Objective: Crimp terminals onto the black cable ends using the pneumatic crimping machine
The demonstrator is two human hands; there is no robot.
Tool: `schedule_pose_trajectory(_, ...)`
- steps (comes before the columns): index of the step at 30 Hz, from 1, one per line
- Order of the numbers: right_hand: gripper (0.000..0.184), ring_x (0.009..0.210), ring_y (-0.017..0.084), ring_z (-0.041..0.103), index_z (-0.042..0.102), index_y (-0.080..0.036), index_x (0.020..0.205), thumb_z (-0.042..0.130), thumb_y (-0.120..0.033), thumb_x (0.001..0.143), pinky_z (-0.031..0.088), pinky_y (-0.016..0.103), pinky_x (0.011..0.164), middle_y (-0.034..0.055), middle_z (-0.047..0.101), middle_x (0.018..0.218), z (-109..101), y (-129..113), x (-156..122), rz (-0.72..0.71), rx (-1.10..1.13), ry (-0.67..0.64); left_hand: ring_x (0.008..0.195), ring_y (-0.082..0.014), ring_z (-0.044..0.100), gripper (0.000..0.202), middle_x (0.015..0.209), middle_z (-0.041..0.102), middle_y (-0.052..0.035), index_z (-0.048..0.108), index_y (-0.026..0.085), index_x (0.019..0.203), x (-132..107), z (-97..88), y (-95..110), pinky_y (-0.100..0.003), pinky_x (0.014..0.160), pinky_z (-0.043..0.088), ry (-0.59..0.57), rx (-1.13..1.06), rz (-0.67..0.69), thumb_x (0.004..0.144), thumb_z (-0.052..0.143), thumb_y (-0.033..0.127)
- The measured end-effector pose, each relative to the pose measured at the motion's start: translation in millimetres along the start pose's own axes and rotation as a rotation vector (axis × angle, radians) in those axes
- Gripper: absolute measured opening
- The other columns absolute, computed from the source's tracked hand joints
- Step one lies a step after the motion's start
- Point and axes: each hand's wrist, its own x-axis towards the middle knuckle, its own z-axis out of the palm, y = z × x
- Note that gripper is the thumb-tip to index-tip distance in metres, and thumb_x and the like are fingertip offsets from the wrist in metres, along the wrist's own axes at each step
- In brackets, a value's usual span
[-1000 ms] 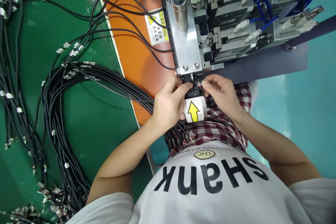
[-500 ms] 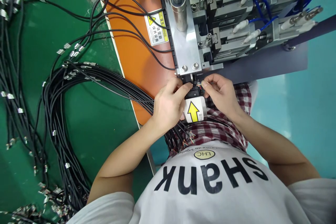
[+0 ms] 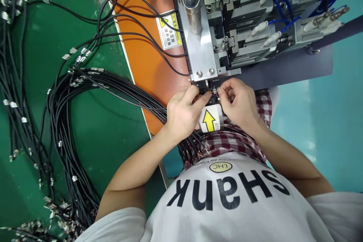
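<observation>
My left hand (image 3: 183, 113) and my right hand (image 3: 241, 102) meet at a small black fixture (image 3: 211, 100) under the machine's silver plate (image 3: 202, 51). The fingers of both hands are pinched on the thin coloured wire ends (image 3: 215, 90) of a black cable at the fixture's mouth. Just below it sits a white block with a yellow arrow (image 3: 209, 119). More black cables with stripped ends (image 3: 198, 145) lie across my lap under my left wrist.
A large bundle of black cables with metal clips (image 3: 65, 121) spreads over the green surface (image 3: 107, 128) at left. Several black leads cross the orange bench top (image 3: 144, 56) with its warning label (image 3: 168, 30). Pneumatic cylinders with blue hoses (image 3: 272, 19) fill the upper right.
Both hands have shifted slightly, with the fingertips drawn closer together at the fixture's mouth. The right hand has edged left. The cables and the machine are unchanged.
</observation>
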Motion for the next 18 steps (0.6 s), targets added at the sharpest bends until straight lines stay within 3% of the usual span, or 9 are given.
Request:
schedule_pose_trajectory(2,0.015,0.062,0.016,0.057,0.058,-0.022,0.082,0.061,-0.032,0.093,0.042,0.030,0.059,0.0025,0.063,0.075,0,3,1,0.034,0.055,-0.022,0.077,-0.0183,0.058,0.037,0.091,0.063,-0.0070,0.070,0.020,0.119,0,-0.7,0,-0.030,0.065,0.044,0.009,0.012,0.020,0.104,0.037,0.026)
schedule_pose_trajectory(6,0.023,0.060,0.016,0.062,0.062,-0.021,0.086,0.065,-0.043,0.092,0.047,0.029,0.058,0.0008,0.064,0.068,-3,16,3,0.193,0.388,-0.163,0.079,-0.0190,0.058,0.035,0.095,0.064,-0.0080,0.071,0.019,0.118,1,-2.0,0,-0.031,0.067,0.045,0.001,-0.031,0.003,0.103,0.040,0.025)
schedule_pose_trajectory(9,0.027,0.063,0.016,0.065,0.066,-0.020,0.089,0.069,-0.047,0.089,0.051,0.029,0.061,0.0011,0.067,0.074,-5,22,4,0.234,0.529,-0.190,0.083,-0.0191,0.059,0.036,0.098,0.064,-0.0077,0.071,0.021,0.120,0,-1.7,0,-0.031,0.070,0.046,-0.026,-0.039,-0.020,0.103,0.039,0.025)
schedule_pose_trajectory(11,0.026,0.065,0.015,0.065,0.067,-0.020,0.088,0.072,-0.046,0.087,0.052,0.029,0.062,0.0012,0.068,0.079,-4,22,4,0.222,0.554,-0.192,0.085,-0.0190,0.059,0.037,0.099,0.064,-0.0078,0.070,0.021,0.121,0,-1.2,-1,-0.031,0.070,0.047,-0.040,-0.048,-0.030,0.104,0.038,0.026)
schedule_pose_trajectory(18,0.014,0.055,0.013,0.061,0.061,-0.020,0.081,0.065,-0.031,0.089,0.047,0.027,0.054,-0.0012,0.063,0.066,1,15,9,0.211,0.427,-0.190,0.087,-0.0184,0.060,0.039,0.102,0.064,-0.0086,0.069,0.019,0.121,-1,0.6,-3,-0.029,0.071,0.047,-0.027,-0.086,-0.011,0.105,0.035,0.026)
